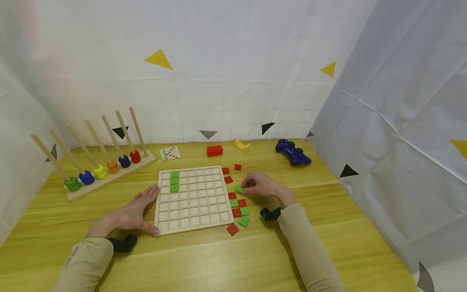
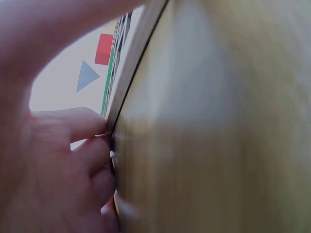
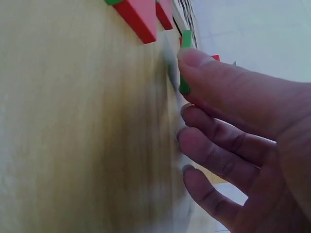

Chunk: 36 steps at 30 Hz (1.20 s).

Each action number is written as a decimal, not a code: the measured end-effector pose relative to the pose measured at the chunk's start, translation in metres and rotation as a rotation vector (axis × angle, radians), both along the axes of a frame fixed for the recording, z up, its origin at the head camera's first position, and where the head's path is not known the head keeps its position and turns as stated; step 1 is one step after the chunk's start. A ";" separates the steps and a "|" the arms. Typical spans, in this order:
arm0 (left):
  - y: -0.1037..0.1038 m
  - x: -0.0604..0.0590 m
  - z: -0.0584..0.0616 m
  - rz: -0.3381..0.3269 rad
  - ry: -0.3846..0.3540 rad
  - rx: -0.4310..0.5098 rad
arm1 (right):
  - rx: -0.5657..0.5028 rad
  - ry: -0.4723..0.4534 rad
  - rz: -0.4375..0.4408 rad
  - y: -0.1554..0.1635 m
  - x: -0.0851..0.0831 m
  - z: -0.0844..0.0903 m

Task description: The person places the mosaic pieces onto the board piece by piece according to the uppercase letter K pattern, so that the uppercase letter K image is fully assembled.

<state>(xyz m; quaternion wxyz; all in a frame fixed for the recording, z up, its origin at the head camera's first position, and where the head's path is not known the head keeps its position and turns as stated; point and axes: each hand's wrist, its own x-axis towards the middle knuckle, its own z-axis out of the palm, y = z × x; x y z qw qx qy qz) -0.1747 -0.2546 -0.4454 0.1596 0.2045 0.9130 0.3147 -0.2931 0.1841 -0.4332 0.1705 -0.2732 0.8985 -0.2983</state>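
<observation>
A wooden grid board (image 1: 198, 207) lies flat on the table, with several green square tiles (image 1: 174, 181) set in its second column near the top. My left hand (image 1: 133, 211) rests along the board's left edge, fingers and thumb spread against its rim. Over to the right of the board, my right hand (image 1: 260, 185) pinches a green tile (image 3: 186, 63) between thumb and fingers, and the tile shows on edge in the right wrist view. Loose red tiles (image 1: 237, 212) and green tiles (image 1: 244, 221) lie beside the board's right edge.
A wooden peg stand (image 1: 116, 175) with coloured rings stands at the left. Along the back lie a small pattern card (image 1: 170, 153), a red block (image 1: 214, 151), a yellow arched piece (image 1: 242, 145) and a blue game controller (image 1: 293, 152). White sheeting hangs behind the table.
</observation>
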 end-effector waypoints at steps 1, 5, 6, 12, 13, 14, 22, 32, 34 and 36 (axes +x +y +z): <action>0.000 0.000 0.000 -0.002 -0.002 0.002 | -0.006 0.015 0.009 -0.001 0.001 0.001; 0.000 0.000 0.000 -0.003 -0.007 0.002 | -0.047 0.082 0.068 -0.017 0.005 0.010; 0.000 0.000 0.001 -0.007 -0.003 0.007 | -0.049 0.101 0.093 -0.025 0.006 0.014; -0.002 0.001 0.001 0.001 0.000 0.007 | -0.039 0.126 0.223 -0.082 0.014 0.028; -0.002 0.001 0.000 0.005 -0.004 0.003 | -0.033 0.119 0.235 -0.092 0.016 0.030; -0.002 0.001 0.000 0.005 -0.004 0.002 | -0.023 0.117 0.248 -0.101 0.016 0.031; -0.001 0.002 0.000 0.009 -0.014 -0.004 | 0.067 0.154 0.318 -0.165 0.019 0.028; -0.001 -0.001 -0.001 -0.001 -0.002 -0.011 | 0.161 0.220 0.332 -0.203 0.016 0.009; -0.001 -0.001 -0.001 -0.006 -0.001 -0.007 | 0.176 0.231 0.325 -0.206 0.016 0.007; -0.001 -0.001 0.000 -0.013 0.001 -0.002 | 0.187 0.240 0.325 -0.207 0.016 0.006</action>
